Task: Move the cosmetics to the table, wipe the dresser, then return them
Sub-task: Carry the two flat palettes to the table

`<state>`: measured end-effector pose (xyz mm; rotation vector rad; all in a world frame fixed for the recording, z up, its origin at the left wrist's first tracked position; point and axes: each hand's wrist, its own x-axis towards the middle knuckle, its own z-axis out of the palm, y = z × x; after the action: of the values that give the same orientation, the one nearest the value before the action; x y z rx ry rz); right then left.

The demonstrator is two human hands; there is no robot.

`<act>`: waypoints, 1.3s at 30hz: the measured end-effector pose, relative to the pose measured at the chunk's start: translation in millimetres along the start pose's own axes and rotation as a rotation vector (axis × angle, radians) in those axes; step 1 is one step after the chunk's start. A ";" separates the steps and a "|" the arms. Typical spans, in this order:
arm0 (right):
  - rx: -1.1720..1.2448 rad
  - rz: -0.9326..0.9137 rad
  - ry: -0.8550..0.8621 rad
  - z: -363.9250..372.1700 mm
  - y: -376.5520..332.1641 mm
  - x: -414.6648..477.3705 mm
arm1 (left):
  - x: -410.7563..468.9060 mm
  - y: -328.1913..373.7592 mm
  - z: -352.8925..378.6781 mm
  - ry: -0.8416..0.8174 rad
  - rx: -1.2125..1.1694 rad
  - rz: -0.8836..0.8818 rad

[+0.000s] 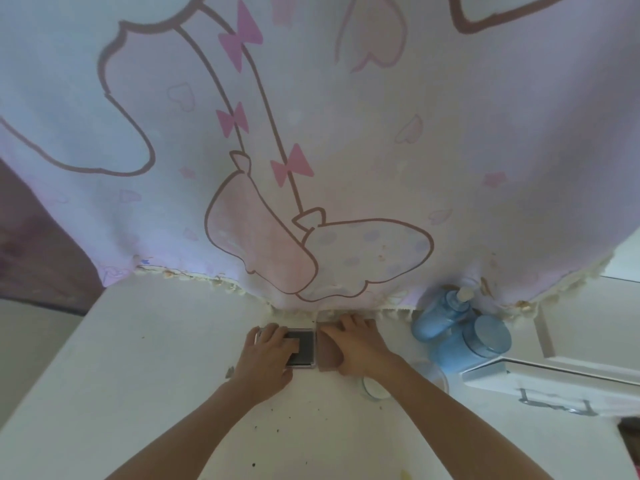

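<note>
One dark square compact (pixel 303 351) is gripped by the left hand (pixel 268 358), a flat brown case (pixel 327 356) by the right hand (pixel 360 344).

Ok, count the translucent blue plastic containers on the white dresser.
2: the blue pump bottle beside the pink printed curtain, the blue lidded jar just in front. The curtain may hide more.

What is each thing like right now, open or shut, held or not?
Dark compact, flat on the white top, looks shut, held by the left hand.
Brown case, flat beside it, held by the right hand.
Blue pump bottle, pump on, untouched.
Blue jar, lid on, untouched.
</note>
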<state>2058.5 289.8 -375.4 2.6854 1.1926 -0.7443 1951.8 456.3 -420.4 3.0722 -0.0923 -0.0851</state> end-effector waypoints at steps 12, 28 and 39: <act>-0.060 -0.036 0.032 2.4 -4.4 -1.8 | 13.0 -8.0 -21.4 -0.268 -0.063 -0.091; -0.061 -0.199 0.231 -19.5 -46.9 -4.3 | -71.4 -45.2 -58.7 0.017 -0.234 -0.392; -0.254 -0.614 0.238 -31.5 -186.7 2.6 | -234.7 -54.9 -83.3 0.097 -0.200 -0.886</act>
<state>1937.5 428.7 -331.5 2.2444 2.0552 -0.2901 1725.9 530.9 -328.7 2.6568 1.1848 0.0143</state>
